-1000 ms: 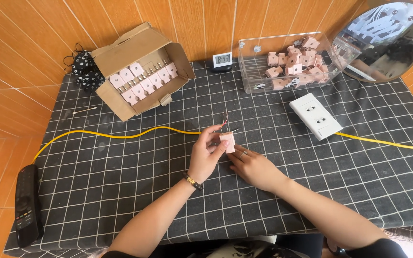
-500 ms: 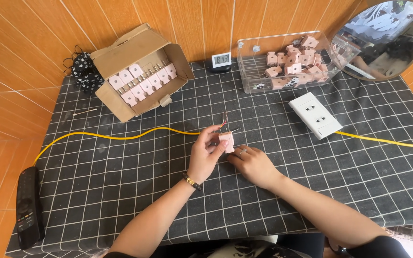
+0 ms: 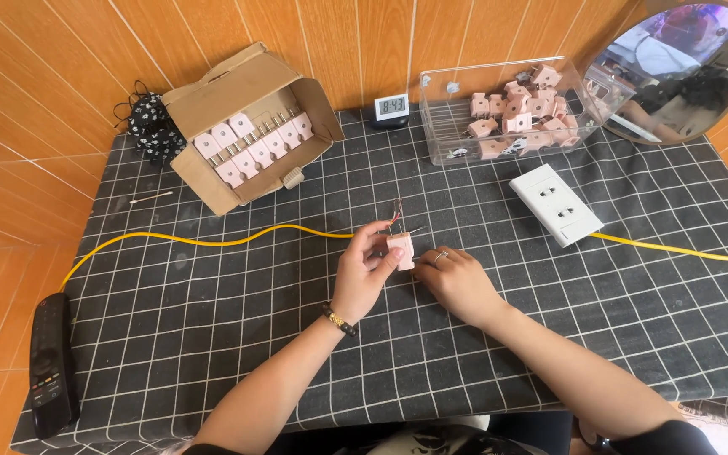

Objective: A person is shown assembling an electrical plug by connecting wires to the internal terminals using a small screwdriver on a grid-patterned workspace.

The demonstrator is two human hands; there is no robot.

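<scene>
My left hand (image 3: 364,271) holds a small pink plug body (image 3: 401,249) upright at the middle of the table, thumb and fingers around it. The stripped end of a yellow cable (image 3: 212,242) with bare wires (image 3: 398,216) meets the plug from the left. My right hand (image 3: 457,282) rests on the cloth just right of the plug, fingers curled and touching its side. Whether the right hand grips anything small is hidden.
An open cardboard box (image 3: 246,126) holding rows of pink plugs sits back left. A clear bin (image 3: 507,114) of several pink plugs stands at the back. A white socket block (image 3: 556,204) lies right, a remote (image 3: 50,364) front left, a small clock (image 3: 392,108), a mirror (image 3: 676,72).
</scene>
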